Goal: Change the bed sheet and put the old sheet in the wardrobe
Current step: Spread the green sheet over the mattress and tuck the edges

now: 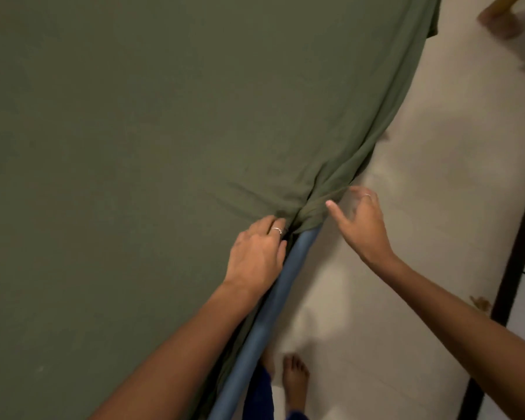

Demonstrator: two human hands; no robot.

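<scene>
Head view: green sheet (164, 131) spread over bed, edge bunched at blue mattress side (273, 301). Left hand (256, 256) palm-down on sheet, fingers curled, tips pushed into fold at edge. Right hand (361, 222) fingers spread loose, open, just beside hanging bunch; contact unclear. Bare foot (296, 377) on pale floor (422, 207).

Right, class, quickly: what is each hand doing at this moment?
Left hand: pressing flat on the green sheet at the bed edge, no grip.
Right hand: open, fingers spread, holding nothing.
</scene>
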